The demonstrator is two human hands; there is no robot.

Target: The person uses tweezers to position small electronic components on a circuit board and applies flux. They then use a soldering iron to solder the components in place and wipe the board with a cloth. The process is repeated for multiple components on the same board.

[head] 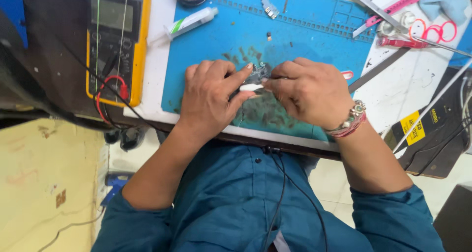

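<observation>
Head view, looking down: both hands meet at the centre of a blue work mat (305, 35) lying on the desk (157, 60). The left hand (211, 97) pinches a small white stick-like piece (250, 87) between thumb and forefinger, the other fingers curled. The right hand (309, 92) is closed, fingertips pressed against the same white piece from the 3 o'clock side. Directly at 12 o'clock of the fingertips, touching them, sits a small dark circuit part (258, 74); its detail is too small to tell. The right wrist carries a beaded bracelet (350, 118). At 10 o'clock from the hands, well apart, a yellow-cased multimeter (117, 40) rests off the mat with red and black leads. At 11 o'clock lies a white tube (191, 22). At 2 o'clock lie pink-handled tools (400, 5) and metal tweezers (373, 8).
</observation>
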